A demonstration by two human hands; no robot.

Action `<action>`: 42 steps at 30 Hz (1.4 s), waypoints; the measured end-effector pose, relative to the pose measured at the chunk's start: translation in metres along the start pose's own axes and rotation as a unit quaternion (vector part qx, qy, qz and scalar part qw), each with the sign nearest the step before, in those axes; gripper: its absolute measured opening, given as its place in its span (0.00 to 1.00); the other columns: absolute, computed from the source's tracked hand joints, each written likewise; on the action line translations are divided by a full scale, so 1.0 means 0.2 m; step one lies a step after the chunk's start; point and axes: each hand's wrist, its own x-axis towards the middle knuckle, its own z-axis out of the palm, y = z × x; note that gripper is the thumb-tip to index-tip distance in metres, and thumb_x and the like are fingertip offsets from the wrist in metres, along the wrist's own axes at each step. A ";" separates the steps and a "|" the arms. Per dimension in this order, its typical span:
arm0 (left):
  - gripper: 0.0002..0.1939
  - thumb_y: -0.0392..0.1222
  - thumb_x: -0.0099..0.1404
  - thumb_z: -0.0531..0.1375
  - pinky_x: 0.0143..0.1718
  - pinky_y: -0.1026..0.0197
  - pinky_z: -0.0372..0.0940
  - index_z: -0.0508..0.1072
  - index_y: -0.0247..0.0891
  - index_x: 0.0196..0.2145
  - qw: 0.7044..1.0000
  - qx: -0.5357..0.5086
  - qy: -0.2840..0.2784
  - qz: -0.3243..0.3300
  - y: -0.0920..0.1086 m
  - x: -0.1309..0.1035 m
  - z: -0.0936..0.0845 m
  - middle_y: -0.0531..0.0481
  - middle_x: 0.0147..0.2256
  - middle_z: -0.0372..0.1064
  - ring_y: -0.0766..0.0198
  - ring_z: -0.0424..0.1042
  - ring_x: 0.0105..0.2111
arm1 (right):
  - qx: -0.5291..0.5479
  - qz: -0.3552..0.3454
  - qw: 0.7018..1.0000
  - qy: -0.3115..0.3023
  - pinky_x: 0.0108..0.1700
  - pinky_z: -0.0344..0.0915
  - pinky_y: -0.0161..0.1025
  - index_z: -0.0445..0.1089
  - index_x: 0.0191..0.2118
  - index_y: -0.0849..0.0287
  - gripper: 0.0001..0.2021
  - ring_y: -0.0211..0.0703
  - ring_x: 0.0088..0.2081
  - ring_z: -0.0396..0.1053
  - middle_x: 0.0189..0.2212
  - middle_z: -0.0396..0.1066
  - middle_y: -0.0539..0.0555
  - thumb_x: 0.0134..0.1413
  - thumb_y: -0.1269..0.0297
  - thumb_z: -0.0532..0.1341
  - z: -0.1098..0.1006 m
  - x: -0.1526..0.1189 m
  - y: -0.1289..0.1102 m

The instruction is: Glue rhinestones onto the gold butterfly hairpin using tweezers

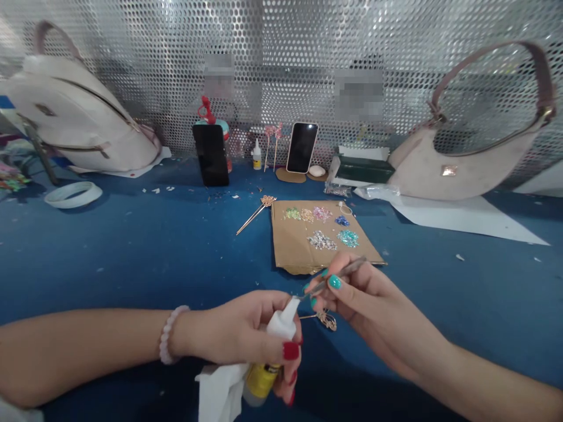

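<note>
My left hand [246,328] is wrapped round a glue bottle [261,381] with a yellow label and a white nozzle, tilted up to the right. A white tissue [220,390] hangs beneath that hand. My right hand [369,305] pinches a pair of metal tweezers [347,268], whose tips are at the nozzle's end; whether they touch it I cannot tell. Between the hands, a gold hairpin [328,320] shows its ornate head, its shaft partly hidden behind my left hand. Beyond lies a cardboard piece [290,252] bearing small heaps of coloured rhinestones [322,240].
Another gold hairpin [255,215] lies left of the cardboard. Phones [211,155] [302,147], a small glue bottle [257,157] and pink-topped sticks [276,143] stand at the back. A tape roll [74,194] and white backpack [88,117] are left; a handbag [466,170] is right.
</note>
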 end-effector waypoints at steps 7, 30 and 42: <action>0.17 0.48 0.62 0.62 0.32 0.65 0.69 0.70 0.30 0.40 0.997 -0.075 0.014 0.029 0.01 0.01 -0.01 0.45 0.33 0.72 0.67 0.75 0.29 | -0.075 -0.104 0.992 -0.010 0.41 0.72 0.29 0.70 0.35 0.52 0.02 0.33 0.37 0.75 0.36 0.77 0.48 0.56 0.67 0.62 -0.05 0.00 0.00; 0.18 0.51 0.68 0.55 0.38 0.55 0.69 0.67 0.33 0.46 0.997 -0.049 -0.054 0.031 0.02 0.00 0.01 0.50 0.29 0.69 0.67 0.72 0.25 | -0.317 -0.263 0.909 -0.057 0.45 0.72 0.34 0.71 0.43 0.42 0.14 0.39 0.45 0.73 0.40 0.75 0.49 0.58 0.71 0.58 -0.07 -0.04 -0.05; 0.19 0.49 0.69 0.55 0.39 0.53 0.68 0.68 0.31 0.49 0.994 -0.059 -0.084 0.032 0.01 0.01 0.01 0.53 0.28 0.64 0.70 0.68 0.22 | -0.306 -0.259 0.915 -0.039 0.31 0.73 0.34 0.71 0.41 0.40 0.13 0.40 0.39 0.75 0.38 0.76 0.48 0.60 0.70 0.56 -0.06 -0.05 -0.04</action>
